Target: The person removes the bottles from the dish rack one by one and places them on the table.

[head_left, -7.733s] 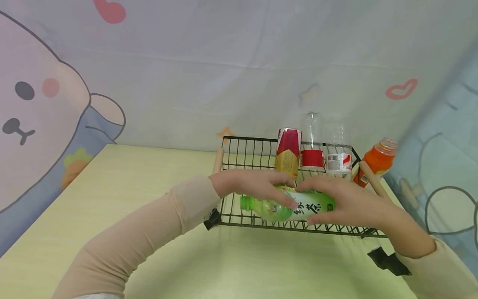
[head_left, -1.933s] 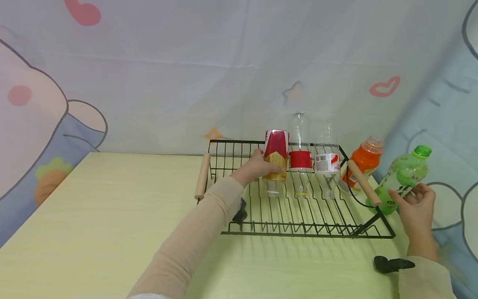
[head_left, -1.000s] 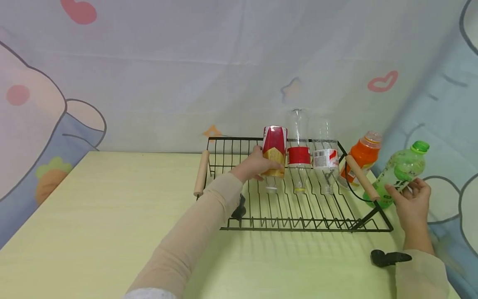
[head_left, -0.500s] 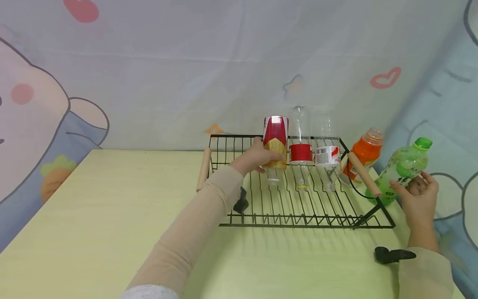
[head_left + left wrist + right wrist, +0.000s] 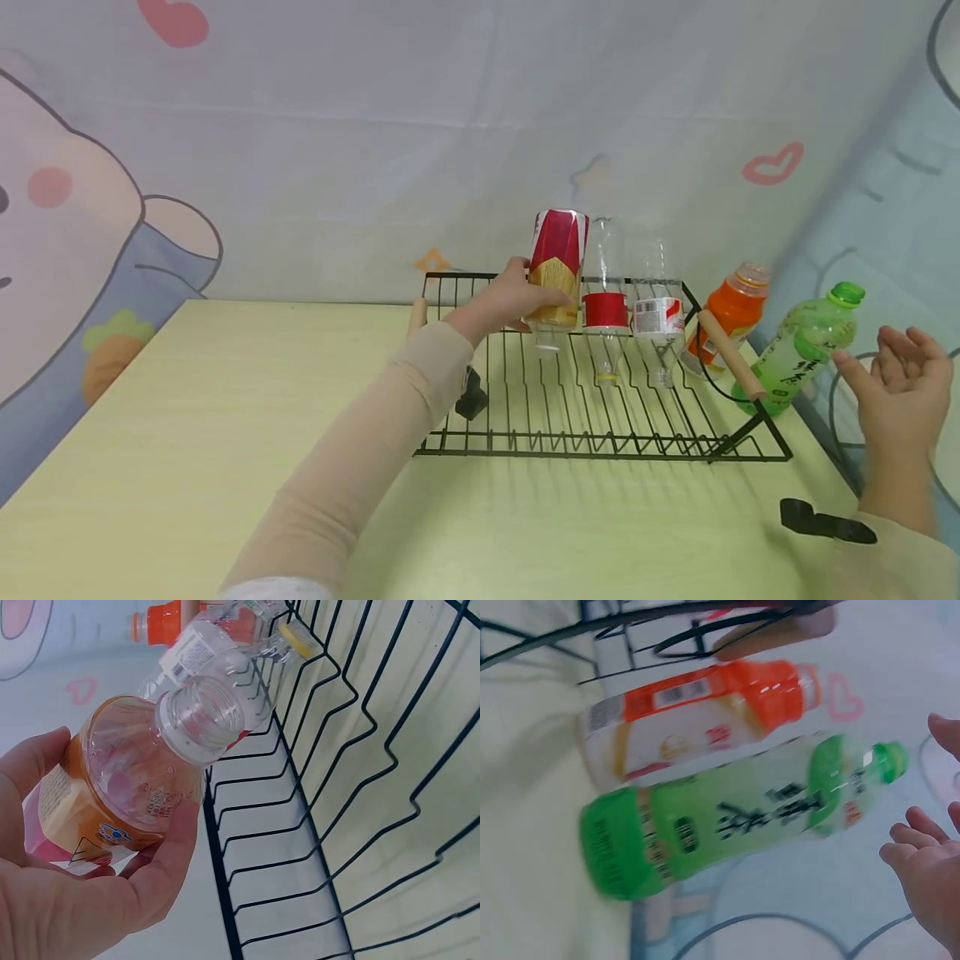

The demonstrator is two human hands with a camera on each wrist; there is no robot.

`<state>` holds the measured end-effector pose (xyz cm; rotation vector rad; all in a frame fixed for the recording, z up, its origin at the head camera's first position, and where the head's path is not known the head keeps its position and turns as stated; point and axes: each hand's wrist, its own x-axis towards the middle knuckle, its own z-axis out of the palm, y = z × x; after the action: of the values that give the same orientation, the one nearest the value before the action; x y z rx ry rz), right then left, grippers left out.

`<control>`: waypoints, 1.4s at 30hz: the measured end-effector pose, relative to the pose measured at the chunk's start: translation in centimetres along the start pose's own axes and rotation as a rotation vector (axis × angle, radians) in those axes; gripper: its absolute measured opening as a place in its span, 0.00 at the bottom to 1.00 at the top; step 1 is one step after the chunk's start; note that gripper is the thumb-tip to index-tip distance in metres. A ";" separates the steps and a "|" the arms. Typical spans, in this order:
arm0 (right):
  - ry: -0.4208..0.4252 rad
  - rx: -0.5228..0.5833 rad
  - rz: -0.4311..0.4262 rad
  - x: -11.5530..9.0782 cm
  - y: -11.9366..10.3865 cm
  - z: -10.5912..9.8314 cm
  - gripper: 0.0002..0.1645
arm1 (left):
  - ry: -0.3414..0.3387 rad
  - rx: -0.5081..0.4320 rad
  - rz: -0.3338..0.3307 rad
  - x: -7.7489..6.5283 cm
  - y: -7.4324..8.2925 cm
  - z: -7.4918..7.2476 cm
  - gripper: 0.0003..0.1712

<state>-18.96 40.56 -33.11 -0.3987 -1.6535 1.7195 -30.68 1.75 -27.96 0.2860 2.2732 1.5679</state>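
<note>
My left hand [image 5: 501,302] grips an upside-down clear plastic bottle [image 5: 558,262] with a red and gold label, raised over the back of the black wire rack [image 5: 555,457]. In the left wrist view, the uncapped mouth of this bottle [image 5: 131,780] points toward the rack, with the thumb and fingers around its body. My right hand [image 5: 903,392] is apart from everything, fingers loosely bent, just right of a green-capped green tea bottle [image 5: 798,350]. That bottle stands on the table past the rack's right end; the right wrist view shows the hand [image 5: 930,877] beyond its cap.
Two clear bottles, one with a red label [image 5: 604,310] and one with a white label [image 5: 658,316], stand upside down in the rack. An orange-labelled bottle [image 5: 731,308] stands behind the rack's right wooden handle [image 5: 729,354]. A patterned cloth [image 5: 337,167] hangs behind the table [image 5: 247,400].
First both hands held the green tea bottle over the rack; it now stands at the right. My right hand has released it and moved right. My left hand has lifted the red-and-gold bottle.
</note>
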 end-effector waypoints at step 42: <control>-0.891 -0.398 -0.854 -8.2 -12.3 7.4 0.48 | -0.294 0.205 0.143 -9.5 2.5 -1.0 0.38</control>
<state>-14.68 28.74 -22.35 0.9294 -2.2864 0.9104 -22.49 -1.67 -23.63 0.6996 2.2183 1.2577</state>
